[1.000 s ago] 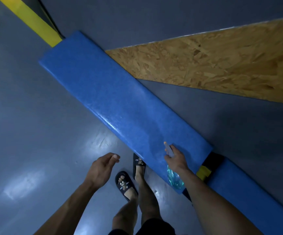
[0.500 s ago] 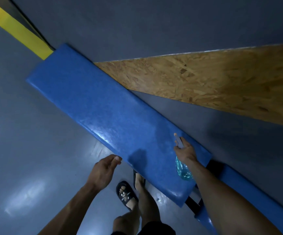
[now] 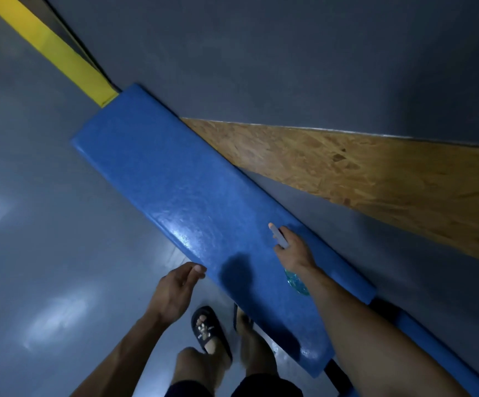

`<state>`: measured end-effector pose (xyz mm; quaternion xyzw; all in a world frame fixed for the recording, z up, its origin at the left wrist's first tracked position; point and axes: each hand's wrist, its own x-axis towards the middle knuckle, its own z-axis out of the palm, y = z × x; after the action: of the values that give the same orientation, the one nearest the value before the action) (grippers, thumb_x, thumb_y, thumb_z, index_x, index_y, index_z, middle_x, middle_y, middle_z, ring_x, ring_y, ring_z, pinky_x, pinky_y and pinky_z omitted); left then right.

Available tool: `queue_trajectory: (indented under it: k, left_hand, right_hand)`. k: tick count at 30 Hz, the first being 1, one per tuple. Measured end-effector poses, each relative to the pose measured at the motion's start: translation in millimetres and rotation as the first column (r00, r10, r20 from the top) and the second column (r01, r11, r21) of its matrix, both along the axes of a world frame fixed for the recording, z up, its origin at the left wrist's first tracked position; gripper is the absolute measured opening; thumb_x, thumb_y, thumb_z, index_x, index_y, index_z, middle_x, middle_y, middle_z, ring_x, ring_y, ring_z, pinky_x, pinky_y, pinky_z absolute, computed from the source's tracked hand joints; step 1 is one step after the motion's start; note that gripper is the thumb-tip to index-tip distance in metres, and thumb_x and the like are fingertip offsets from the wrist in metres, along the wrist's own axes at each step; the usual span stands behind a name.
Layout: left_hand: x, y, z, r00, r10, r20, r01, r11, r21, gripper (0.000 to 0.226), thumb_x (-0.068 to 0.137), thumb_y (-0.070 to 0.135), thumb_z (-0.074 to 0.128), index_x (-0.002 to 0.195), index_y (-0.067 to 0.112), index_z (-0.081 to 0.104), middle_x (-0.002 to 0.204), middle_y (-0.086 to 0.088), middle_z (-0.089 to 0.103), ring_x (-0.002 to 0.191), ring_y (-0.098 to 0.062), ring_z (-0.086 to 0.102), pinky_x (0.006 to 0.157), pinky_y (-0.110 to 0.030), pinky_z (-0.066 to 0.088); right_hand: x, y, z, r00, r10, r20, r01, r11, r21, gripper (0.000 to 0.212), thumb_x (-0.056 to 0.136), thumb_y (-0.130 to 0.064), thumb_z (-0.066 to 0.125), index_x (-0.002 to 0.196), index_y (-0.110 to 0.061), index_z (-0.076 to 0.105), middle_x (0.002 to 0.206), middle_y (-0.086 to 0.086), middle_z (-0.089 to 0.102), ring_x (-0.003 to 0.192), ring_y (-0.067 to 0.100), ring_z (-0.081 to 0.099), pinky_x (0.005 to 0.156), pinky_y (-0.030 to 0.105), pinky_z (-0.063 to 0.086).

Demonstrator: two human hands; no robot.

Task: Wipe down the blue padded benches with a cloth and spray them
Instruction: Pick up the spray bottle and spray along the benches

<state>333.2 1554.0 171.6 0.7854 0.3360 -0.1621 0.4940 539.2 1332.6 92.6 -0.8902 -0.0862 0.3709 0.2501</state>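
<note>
Two blue padded benches show in the head view. The nearer bench (image 3: 192, 202) runs slantwise from the upper left to the lower right, its glossy top catching a patch of light near its front edge. The second bench (image 3: 444, 356) follows in the same line at the lower right, with only a strip of it in view, and a dark gap with a black frame part separates the two ends.

One spray bottle (image 3: 297, 282) is held over the nearer bench, towards its lower end. The right hand (image 3: 292, 250) grips it, fingers (image 3: 285, 232) curled round the neck; the pale nozzle points up the length of the bench, and the blue-green body of the bottle shows below the wrist.

The left hand (image 3: 176, 290) hangs just beside the bench's front edge, above the floor, holding nothing; its fingers are loosely curled and relaxed. I cannot tell whether they touch the edge.

Below, two legs stand close to the bench. One dark sandal (image 3: 209, 329) is plainly seen on one foot; the other foot is half hidden under the bench edge.

One yellow strip (image 3: 52, 50) runs from the top left corner to the far end of the nearer bench. One chipboard panel (image 3: 375, 184) lies behind the bench on the right. The grey floor (image 3: 60, 253) shows several soft reflections.
</note>
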Motion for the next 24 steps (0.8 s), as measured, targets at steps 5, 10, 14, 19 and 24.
queue_trajectory:
  k: [5,10,14,19,24]
  left_hand:
    - [-9,18,1,0.997,0.077,0.008,-0.077,0.997,0.001,0.047,0.086,0.072,0.033,0.093,0.04,0.067,0.093,0.018,0.073,0.092,-0.003,0.067,0.089,-0.034,0.053]
    - [-20,42,-6,0.996,0.089,-0.02,-0.09,0.996,-0.015,0.046,0.087,0.067,0.036,0.091,0.034,0.069,0.093,0.02,0.072,0.094,-0.001,0.066,0.092,-0.033,0.052]
    - [-29,66,-11,0.997,0.067,-0.028,-0.068,0.997,-0.025,0.052,0.083,0.073,0.032,0.091,0.037,0.068,0.093,0.022,0.072,0.094,-0.001,0.066,0.09,-0.029,0.051]
    - [-41,101,-12,0.999,0.039,-0.038,-0.041,0.998,-0.042,0.05,0.085,0.073,0.032,0.09,0.039,0.068,0.091,0.022,0.072,0.088,0.002,0.066,0.078,-0.018,0.048]
    - [-53,142,-17,0.998,0.038,-0.058,-0.042,0.997,-0.061,0.038,0.095,0.061,0.04,0.092,0.037,0.069,0.092,0.018,0.073,0.089,0.001,0.067,0.083,-0.023,0.05]
  right_hand:
    - [8,44,2,0.999,-0.006,0.034,0.007,1.0,-0.018,0.006,0.087,-0.017,0.053,0.092,-0.019,0.051,0.098,0.001,0.062,0.079,0.029,0.058,0.072,0.047,0.053]
    - [-9,67,7,0.989,0.129,0.075,-0.12,0.986,-0.112,0.014,0.09,-0.017,0.055,0.089,-0.02,0.042,0.089,0.001,0.052,0.077,0.029,0.051,0.07,0.039,0.044]
    - [-43,77,4,0.976,0.215,0.039,-0.207,0.967,-0.151,0.016,0.09,-0.018,0.056,0.105,-0.016,0.052,0.094,-0.001,0.046,0.084,0.028,0.053,0.078,0.041,0.049]
    - [-93,98,2,0.972,0.23,-0.049,-0.234,0.964,-0.129,0.017,0.087,-0.017,0.055,0.104,-0.018,0.053,0.087,-0.004,0.049,0.078,0.025,0.052,0.078,0.042,0.052]
    - [-128,138,4,0.972,0.229,-0.055,-0.235,0.964,-0.123,0.013,0.088,-0.019,0.057,0.1,-0.018,0.052,0.096,-0.003,0.059,0.087,0.027,0.056,0.08,0.035,0.048]
